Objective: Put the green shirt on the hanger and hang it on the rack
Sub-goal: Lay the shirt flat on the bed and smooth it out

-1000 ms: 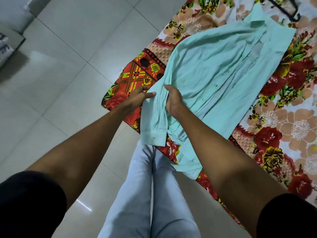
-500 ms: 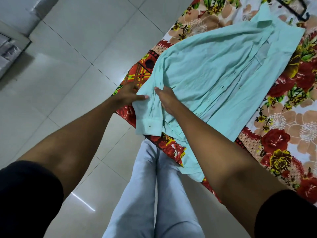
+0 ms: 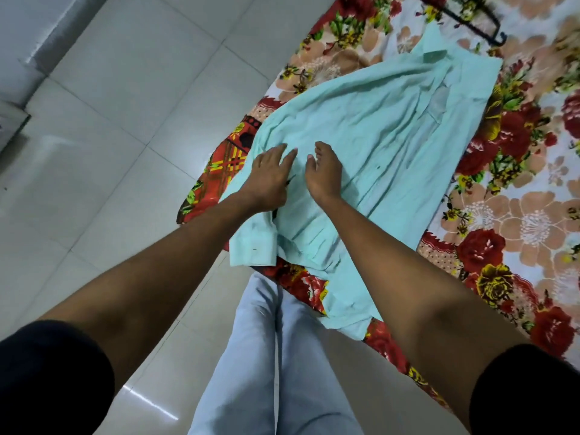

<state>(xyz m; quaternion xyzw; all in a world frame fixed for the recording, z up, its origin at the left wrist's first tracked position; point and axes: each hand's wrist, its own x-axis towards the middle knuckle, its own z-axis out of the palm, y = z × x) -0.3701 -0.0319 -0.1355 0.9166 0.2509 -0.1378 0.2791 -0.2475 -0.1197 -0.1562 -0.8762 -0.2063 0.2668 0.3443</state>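
Both my left hand (image 3: 272, 174) and right hand (image 3: 324, 173) are resting flat, fingers spread, on the green shirt (image 3: 370, 158) lying across the flowered bedspread (image 3: 514, 215), gripping nothing.

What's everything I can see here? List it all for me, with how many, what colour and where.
shirt: one, light green, spread flat on the bedsheet, a cuff hanging over the near edge
hanger: one, dark, on the bedsheet beyond the shirt's collar, partly cut off by the frame
bedsheet: one, red, peach and white flowers, under the shirt
floor: pale grey glossy tiles, left and bottom
trousers: one pair, pale blue, bottom centre
left hand: fingers straight, resting on the shirt
right hand: fingers relaxed, over the shirt
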